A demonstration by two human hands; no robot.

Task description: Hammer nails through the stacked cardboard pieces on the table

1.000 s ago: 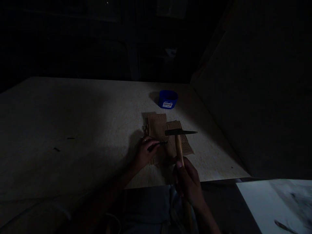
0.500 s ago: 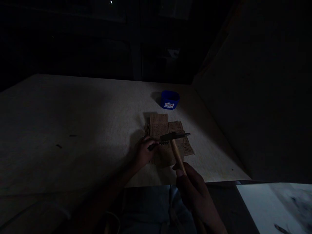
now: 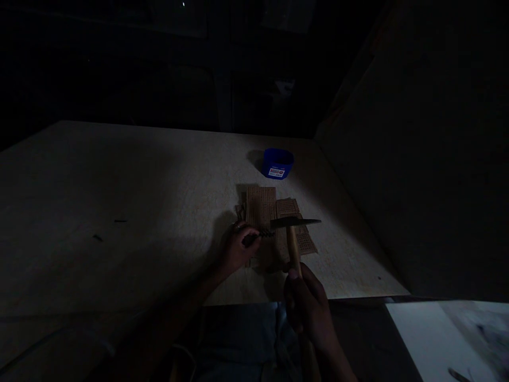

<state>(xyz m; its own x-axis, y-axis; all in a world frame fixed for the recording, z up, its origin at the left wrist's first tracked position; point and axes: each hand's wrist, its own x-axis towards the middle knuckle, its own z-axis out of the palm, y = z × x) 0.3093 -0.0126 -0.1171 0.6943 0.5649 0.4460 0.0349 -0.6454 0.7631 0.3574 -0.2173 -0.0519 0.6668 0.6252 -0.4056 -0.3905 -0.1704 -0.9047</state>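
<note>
My right hand [image 3: 308,302] is wrapped around the wooden handle of a hammer [image 3: 293,246]. The hammer's long, dark, narrow head lies roughly level in the view, over brown pieces. In my left hand [image 3: 240,246] is a dark rod with a twisted, spiral-looking end [image 3: 266,233], which points right toward the hammer; its exact kind is unclear in the dim light. Several flat brown pieces [image 3: 260,204] with rows of small textured marks lie overlapped beneath and beyond both hands. My left hand and the hammer hide part of them.
A blue plastic tub [image 3: 277,164] with a white label stands beyond the brown pieces. Two small dark slivers [image 3: 120,220] lie on the pale tabletop [image 3: 178,180] at left. A tall dark panel [image 3: 421,175] borders the right side. The surroundings are very dark.
The hammer's head has shifted a little to the right and turned, and my right hand has moved slightly left. My left hand stays in place with the twisted rod.
</note>
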